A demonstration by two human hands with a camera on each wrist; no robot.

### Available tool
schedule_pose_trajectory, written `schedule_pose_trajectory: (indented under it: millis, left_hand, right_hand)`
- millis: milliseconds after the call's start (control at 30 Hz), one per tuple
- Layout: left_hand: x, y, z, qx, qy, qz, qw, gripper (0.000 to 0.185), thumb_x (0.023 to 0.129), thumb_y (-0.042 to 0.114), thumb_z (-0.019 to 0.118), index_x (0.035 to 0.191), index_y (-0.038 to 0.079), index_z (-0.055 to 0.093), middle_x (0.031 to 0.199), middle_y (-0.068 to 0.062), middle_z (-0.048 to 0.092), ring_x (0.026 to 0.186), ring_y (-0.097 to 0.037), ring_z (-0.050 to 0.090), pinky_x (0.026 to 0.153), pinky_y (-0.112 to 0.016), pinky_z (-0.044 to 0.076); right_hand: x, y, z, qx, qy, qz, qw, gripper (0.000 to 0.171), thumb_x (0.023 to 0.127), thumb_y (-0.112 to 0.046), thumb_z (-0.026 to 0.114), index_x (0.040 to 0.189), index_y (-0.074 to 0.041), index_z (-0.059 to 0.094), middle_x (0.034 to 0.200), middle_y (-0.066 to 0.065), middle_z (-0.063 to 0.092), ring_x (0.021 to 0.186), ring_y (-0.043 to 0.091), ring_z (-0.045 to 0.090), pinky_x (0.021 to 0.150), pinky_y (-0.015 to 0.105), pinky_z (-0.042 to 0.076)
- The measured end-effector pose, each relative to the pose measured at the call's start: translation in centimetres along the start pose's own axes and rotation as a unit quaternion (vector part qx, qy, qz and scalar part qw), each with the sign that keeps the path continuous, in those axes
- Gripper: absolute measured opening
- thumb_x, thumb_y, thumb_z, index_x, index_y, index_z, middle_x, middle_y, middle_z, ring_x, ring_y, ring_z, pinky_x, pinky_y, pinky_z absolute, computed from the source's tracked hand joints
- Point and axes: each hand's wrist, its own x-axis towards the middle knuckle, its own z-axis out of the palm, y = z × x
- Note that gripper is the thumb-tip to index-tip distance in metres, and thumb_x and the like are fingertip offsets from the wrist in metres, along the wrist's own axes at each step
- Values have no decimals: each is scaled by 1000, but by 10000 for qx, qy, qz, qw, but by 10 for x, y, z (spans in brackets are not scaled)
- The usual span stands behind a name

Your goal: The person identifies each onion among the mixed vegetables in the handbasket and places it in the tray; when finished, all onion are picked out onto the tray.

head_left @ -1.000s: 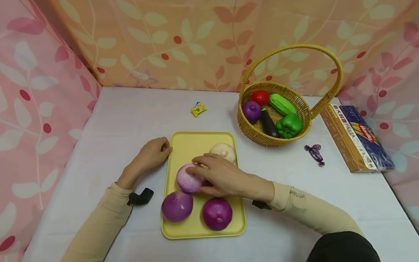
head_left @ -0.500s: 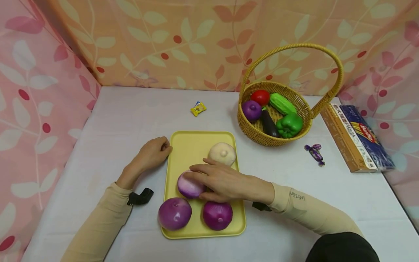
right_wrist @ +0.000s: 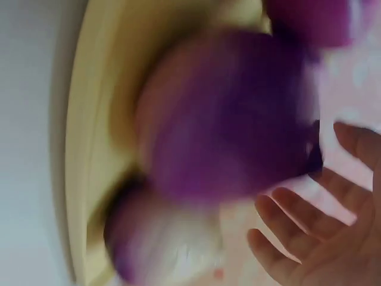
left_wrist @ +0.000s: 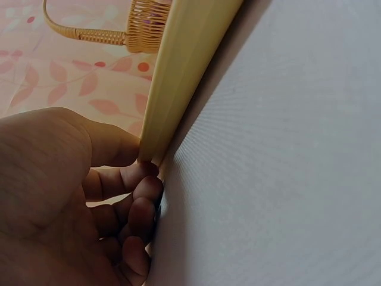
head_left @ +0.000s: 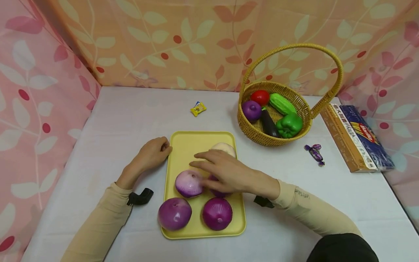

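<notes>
Flat yellow plastic tray [head_left: 183, 145] held purple onions and a white bulb [head_left: 226, 146], left hand [head_left: 152, 153] gripped tray's left edge, right hand [head_left: 226, 173] hovered open-fingered above pale purple onion [head_left: 188, 183].

The flat yellow plastic tray [head_left: 183, 145] looks smooth and matt, its rim rounded. On it, the purple-and-white onion-shaped toy [head_left: 188, 183] and the two deep purple onion-shaped toys [head_left: 175, 214] along the tray's near edge have a smooth, softly glossy skin like plastic or foam. The table's white cloth cover [head_left: 114, 120] is matt with a fine woven grain. At the table's far right corner, the round wicker basket [head_left: 258, 133] is coarse, woven cane. The beige sleeves [head_left: 98, 225] are soft, matt knit cloth.
</notes>
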Motion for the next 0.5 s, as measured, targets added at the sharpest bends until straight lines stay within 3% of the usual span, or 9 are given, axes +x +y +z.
schedule_pose_trajectory:
  millis: [133, 267, 333, 400, 500]
  left_hand:
    - [0, 1, -2, -25, 8, -1, 10000, 16, 95, 17, 54, 84, 6, 55, 75, -5, 49, 70, -19, 46, 64, -30, 34]
    - [-1, 1, -3, -49, 20, 3, 10000, 15, 94, 16, 54, 85, 5, 56, 75, -5, 49, 70, -19, 46, 64, -29, 34]
    - [-1, 1, -3, -65, 7, -9, 10000, 14, 94, 16, 55, 85, 5, 57, 75, -5, 50, 71, -19, 46, 64, -29, 35]
    - [-2, 1, -2, -80, -18, -3, 10000, 14, 94, 15, 55, 86, 5, 58, 75, -5, 50, 70, -19, 47, 63, -29, 35]
    - [-2, 1, -2, -80, -30, 14, 10000, 14, 94, 15, 55, 86, 4, 58, 75, -5, 51, 70, -18, 47, 63, -29, 35]
  right_hand:
    - [-2, 36, -19, -121, 1201, 687, 9903, 40, 88, -20, 68, 125, -8, 62, 131, 16, 60, 120, 30, 58, 101, 45, 45]
    - [-7, 88, -33, -211, 2178, 1899, 9571, 38, 87, -15, 67, 123, -3, 62, 129, 19, 58, 119, 36, 55, 101, 49, 44]
    - [-12, 114, -36, -212, 2282, 2613, 9377, 41, 88, -17, 66, 126, -3, 59, 132, 20, 54, 121, 38, 53, 102, 53, 42]
    - [-17, 134, -38, -152, 2086, 3291, 9208, 46, 90, -20, 65, 132, -5, 55, 137, 21, 50, 124, 40, 50, 102, 56, 40]
    - [-21, 154, -41, -52, 1510, 3908, 9080, 56, 92, -25, 64, 143, -10, 46, 146, 24, 41, 131, 45, 43, 106, 62, 35]
